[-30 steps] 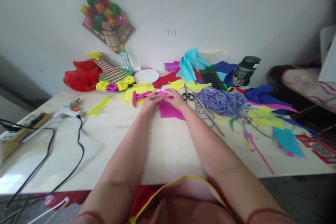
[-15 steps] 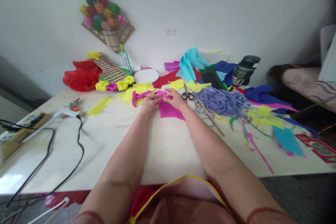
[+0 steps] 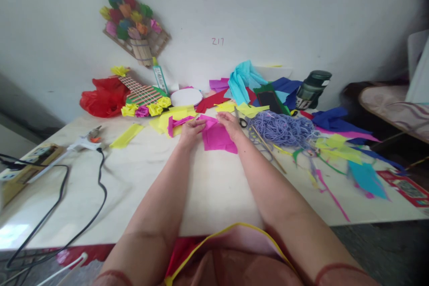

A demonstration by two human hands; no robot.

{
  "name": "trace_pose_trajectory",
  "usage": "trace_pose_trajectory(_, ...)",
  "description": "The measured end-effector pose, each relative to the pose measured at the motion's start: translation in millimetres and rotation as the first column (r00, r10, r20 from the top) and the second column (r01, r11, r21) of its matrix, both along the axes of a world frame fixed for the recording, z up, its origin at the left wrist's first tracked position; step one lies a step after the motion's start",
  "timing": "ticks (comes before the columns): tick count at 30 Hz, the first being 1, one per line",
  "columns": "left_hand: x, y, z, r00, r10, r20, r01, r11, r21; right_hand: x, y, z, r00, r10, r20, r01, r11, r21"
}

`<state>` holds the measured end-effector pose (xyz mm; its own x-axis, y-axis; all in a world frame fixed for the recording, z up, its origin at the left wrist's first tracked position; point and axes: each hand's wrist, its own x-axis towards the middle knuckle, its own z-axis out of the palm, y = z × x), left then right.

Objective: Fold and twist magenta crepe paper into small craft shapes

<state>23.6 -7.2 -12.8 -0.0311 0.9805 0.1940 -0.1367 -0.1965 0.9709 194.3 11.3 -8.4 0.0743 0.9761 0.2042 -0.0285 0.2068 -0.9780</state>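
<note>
A magenta sheet of crepe paper [image 3: 218,140] lies on the table, its upper part lifted and folded over between my hands. My left hand [image 3: 193,131] pinches the left side of that folded part. At the other end, my right hand [image 3: 231,125] has its fingers closed on the upper right corner; the fingertips are partly hidden. A narrow folded magenta strip [image 3: 179,121] rests just left of my left hand, on yellow crepe paper [image 3: 163,123]. Right beside my right hand are black-handled scissors [image 3: 242,122], partly covered by it.
A purple string bundle [image 3: 284,128] and a thin wooden stick [image 3: 272,154] lie to the right. Behind stand a dark green bottle [image 3: 313,89] and a glue bottle [image 3: 160,78]. A glue gun [image 3: 85,140], a power strip [image 3: 28,165] and black cables [image 3: 102,187] occupy the left.
My right hand has shifted slightly right, away from my left hand, so more of the folded magenta paper shows between them. It now covers part of the scissors.
</note>
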Motion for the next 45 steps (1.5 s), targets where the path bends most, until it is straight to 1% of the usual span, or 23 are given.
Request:
trace_pose_trajectory(4, 1.6, -3.9, 3.5, 1.000, -0.010, 0.001, 0.010, 1.000, -0.003, -1.7, -3.5, -1.0, 0.991, 0.122, -0.053, -0.124, 0.992, -0.033)
trace_pose_trajectory(8, 1.4, -3.5, 2.4, 1.000, -0.019, -0.002, 0.019, 1.000, 0.004, -3.3, -4.9, -1.5, 0.985, 0.158, -0.066, -0.160, 0.986, -0.038)
trace_pose_trajectory(14, 0.9, -2.3, 0.5, 1.000, -0.031, 0.002, 0.031, 1.000, 0.004, -3.4, -3.6, -1.5, 0.981, 0.158, -0.116, -0.164, 0.986, -0.042)
trace_pose_trajectory(18, 1.2, -2.3, 0.6, 0.999, -0.035, -0.001, 0.035, 0.999, 0.008, -3.4, -3.1, -0.6, 0.983, 0.147, -0.108, -0.153, 0.987, -0.054)
trace_pose_trajectory(25, 1.0, -1.3, -0.3, 0.999, -0.031, 0.015, 0.031, 1.000, 0.002, -4.9, -2.1, 0.8, 0.985, 0.149, -0.082, -0.151, 0.988, -0.018)
trace_pose_trajectory(28, -0.4, 0.0, -2.1, 1.000, -0.030, -0.006, 0.030, 0.999, 0.015, -2.8, -3.2, 2.3, 0.988, 0.123, -0.095, -0.125, 0.992, -0.022)
trace_pose_trajectory(32, -1.1, -0.4, -1.5, 0.999, -0.020, -0.051, 0.021, 1.000, 0.011, 1.9, -6.9, 7.5, 0.990, 0.082, -0.113, -0.089, 0.994, -0.061)
trace_pose_trajectory(36, 0.1, -2.7, 1.4, 0.996, -0.048, -0.081, 0.049, 0.999, 0.003, 1.8, -13.0, 12.5, 0.990, 0.127, -0.067, -0.134, 0.986, -0.103)
trace_pose_trajectory(39, 1.3, -3.7, 2.1, 0.994, -0.095, -0.058, 0.096, 0.995, 0.002, -1.3, -15.5, 12.1, 0.985, 0.170, -0.013, -0.171, 0.980, -0.098)
trace_pose_trajectory(43, 2.8, -4.3, 1.7, 0.993, -0.119, -0.021, 0.119, 0.992, 0.035, -2.8, -12.7, 6.9, 0.984, 0.145, 0.103, -0.140, 0.989, -0.047)
trace_pose_trajectory(45, 3.6, -4.9, 2.4, 0.992, -0.123, -0.019, 0.124, 0.992, 0.034, -2.2, -10.6, 4.7, 0.983, 0.130, 0.132, -0.127, 0.991, -0.033)
